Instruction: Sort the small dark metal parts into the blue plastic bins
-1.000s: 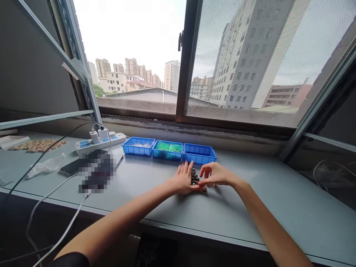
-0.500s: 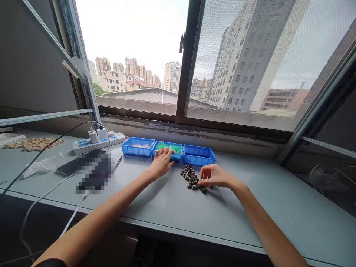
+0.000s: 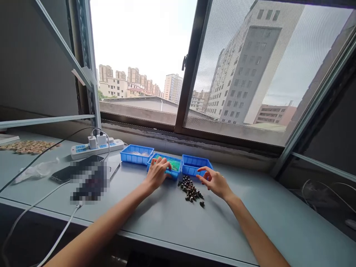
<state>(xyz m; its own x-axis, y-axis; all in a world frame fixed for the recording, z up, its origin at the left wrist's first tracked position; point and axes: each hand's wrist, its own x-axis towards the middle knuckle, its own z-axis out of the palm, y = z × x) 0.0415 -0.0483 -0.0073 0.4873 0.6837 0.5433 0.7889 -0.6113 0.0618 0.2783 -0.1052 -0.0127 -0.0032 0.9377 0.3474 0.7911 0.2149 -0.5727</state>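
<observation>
My left hand (image 3: 158, 172) grips the middle blue bin (image 3: 174, 175), fingers curled over the rim and thumb at its front wall. Green pieces (image 3: 175, 164) lie inside that bin; part of them is hidden by the hand. Over the right side of a pile of small dark metallic pieces (image 3: 190, 191), my right hand (image 3: 215, 182) hovers in front of the right blue bin (image 3: 194, 170). Its thumb and fingers are apart, with nothing visible between them. A single dark piece (image 3: 201, 204) lies just off the pile, nearer to me.
A left blue bin (image 3: 136, 158) holds small pale items. Farther left are a white power strip (image 3: 97, 148), a dark phone (image 3: 63, 172), clear plastic (image 3: 37, 171), cables and many tan pieces (image 3: 30, 147). Behind the grey table (image 3: 172, 211) is a window wall.
The middle bin has been pulled toward me and left with my left hand, out of line with the right bin. My right hand has lifted off the dark pieces and its fingers have spread.
</observation>
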